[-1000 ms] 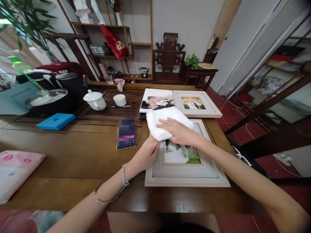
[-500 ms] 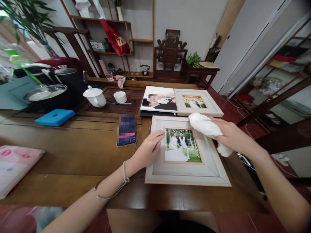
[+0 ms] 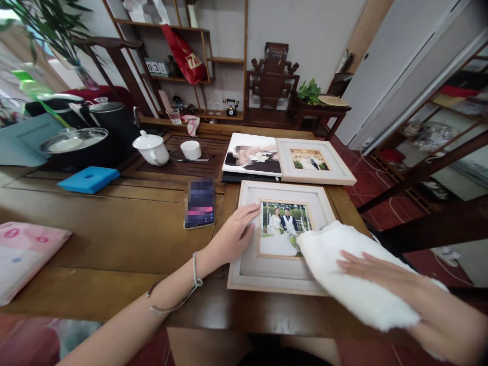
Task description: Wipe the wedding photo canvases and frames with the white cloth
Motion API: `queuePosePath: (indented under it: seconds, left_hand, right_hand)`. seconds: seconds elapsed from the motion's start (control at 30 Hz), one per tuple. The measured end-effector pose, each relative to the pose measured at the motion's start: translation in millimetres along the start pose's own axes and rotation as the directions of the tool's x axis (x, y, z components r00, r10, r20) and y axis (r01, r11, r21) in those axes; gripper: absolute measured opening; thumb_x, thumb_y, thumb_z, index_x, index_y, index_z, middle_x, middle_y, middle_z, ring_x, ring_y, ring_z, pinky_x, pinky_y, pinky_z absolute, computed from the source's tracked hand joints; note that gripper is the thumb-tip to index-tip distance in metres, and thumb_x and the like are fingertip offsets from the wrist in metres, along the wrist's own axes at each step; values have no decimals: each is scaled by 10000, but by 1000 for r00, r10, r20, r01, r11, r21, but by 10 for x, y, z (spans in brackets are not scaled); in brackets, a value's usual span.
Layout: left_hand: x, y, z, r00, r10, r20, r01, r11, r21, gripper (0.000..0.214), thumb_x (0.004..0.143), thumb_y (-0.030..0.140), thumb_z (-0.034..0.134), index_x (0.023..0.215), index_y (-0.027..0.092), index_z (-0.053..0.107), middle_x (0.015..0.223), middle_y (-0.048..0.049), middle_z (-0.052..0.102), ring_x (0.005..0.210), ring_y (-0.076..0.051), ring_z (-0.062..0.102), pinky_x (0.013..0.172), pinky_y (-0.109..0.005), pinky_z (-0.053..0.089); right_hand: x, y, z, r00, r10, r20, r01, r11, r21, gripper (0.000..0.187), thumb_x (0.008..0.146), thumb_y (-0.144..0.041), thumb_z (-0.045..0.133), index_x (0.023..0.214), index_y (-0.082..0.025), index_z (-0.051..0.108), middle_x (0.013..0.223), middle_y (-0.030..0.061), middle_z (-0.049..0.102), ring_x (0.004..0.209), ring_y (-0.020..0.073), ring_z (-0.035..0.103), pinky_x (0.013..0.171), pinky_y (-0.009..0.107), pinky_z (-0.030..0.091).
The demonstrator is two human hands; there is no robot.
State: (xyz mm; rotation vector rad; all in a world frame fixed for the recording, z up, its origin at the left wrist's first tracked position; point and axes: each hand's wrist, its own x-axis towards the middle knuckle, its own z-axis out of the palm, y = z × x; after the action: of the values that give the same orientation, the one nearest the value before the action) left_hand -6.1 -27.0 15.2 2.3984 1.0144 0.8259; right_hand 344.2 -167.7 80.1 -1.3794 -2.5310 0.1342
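A white picture frame (image 3: 238,274) with a wedding photo (image 3: 280,229) in it lies flat on the wooden table. My left hand (image 3: 234,236) rests on the frame's left side, fingers stretched across the border up to the photo's edge. Over the lower right part of the frame spreads a fluffy white cloth (image 3: 343,284), which hides that corner and part of the photo. My right hand (image 3: 375,272) holds the cloth from above, its visible fingers pressed along it; some of the fingers are hidden or blurred.
Behind the frame lie a white photo panel (image 3: 251,168) and a second framed photo (image 3: 316,173). To the left are a phone (image 3: 200,203), a blue block (image 3: 89,179), a lidded white cup (image 3: 152,150), a small white bowl (image 3: 190,150), a pot (image 3: 76,142) and a pink-and-white package (image 3: 28,254).
My right hand has moved with the white cloth from the frame's upper right corner down toward its lower right side. The cloth has spread out. My left hand stays in place.
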Motion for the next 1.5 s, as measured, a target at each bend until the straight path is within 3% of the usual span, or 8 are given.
queuePosePath:
  seconds: [0.23,0.4,0.53,0.73,1.03,1.17,1.3,1.5]
  left_hand:
    - [-1,-6,1,1000,10,-6,-10,1000,6,410,950,118,410,1340,139,535,1419,-158,533,1350,-264,475,1135,-510,413]
    - [-2,-3,7,1000,6,-8,-6,1000,-7,401,955,123,397,1329,92,538,1413,-183,531,1352,-263,470,1145,-501,401]
    - [2,7,13,1000,-7,-5,7,1000,-23,406,959,141,401,1344,110,528,1425,-175,522,1357,-271,464,1145,-516,395]
    - [8,-1,14,1000,-3,-9,2,999,-48,413,959,148,419,1358,168,524,1425,-143,527,1354,-268,468,1146,-519,393]
    - [0,12,-7,1000,17,-4,-17,999,-38,420,966,156,409,1373,176,508,1428,-148,519,1357,-268,464,1144,-514,396]
    - [-9,0,5,999,27,-24,-28,998,-50,421,966,153,407,1375,176,504,1421,-150,523,1357,-268,462,1144,-516,396]
    - [-10,-17,20,999,34,-29,-35,999,-37,420,962,135,405,1369,168,502,1419,-155,522,1352,-266,466,1140,-525,397]
    - [12,-24,33,999,39,-30,-41,998,-37,417,956,134,417,1360,176,513,1407,-147,534,1342,-270,475,1131,-541,400]
  right_hand:
    - [576,649,133,909,118,-400,-188,972,-140,663,817,-99,478,1448,-295,432,1385,63,585,1253,293,562,1063,500,459]
    - [838,642,482,975,-6,-221,-22,992,-125,620,817,-68,474,1416,-227,462,1488,126,470,1412,327,353,1092,613,370]
    - [563,271,473,990,-76,-120,62,991,-118,713,743,-35,469,1430,-226,451,1515,95,439,1452,319,266,1138,622,289]
    - [170,-162,346,994,-109,-20,108,992,-62,678,799,-118,539,1451,-274,439,1462,44,515,1402,308,377,1157,535,317]
    - [1011,514,508,961,64,-270,-76,997,-32,592,852,-139,532,1436,-170,442,1511,149,432,1440,313,299,1132,579,321]
    - [1324,588,511,981,65,-185,-89,989,-121,618,811,-121,521,1425,-129,460,1492,156,458,1451,320,267,1137,604,285]
    - [1119,304,478,999,-9,-52,1,989,-151,715,733,-73,498,1442,-142,442,1490,131,466,1451,300,272,1149,604,264]
    - [289,-288,251,988,-114,100,121,991,-65,946,595,-47,491,1515,-204,340,1539,48,399,1455,306,257,1152,568,311]
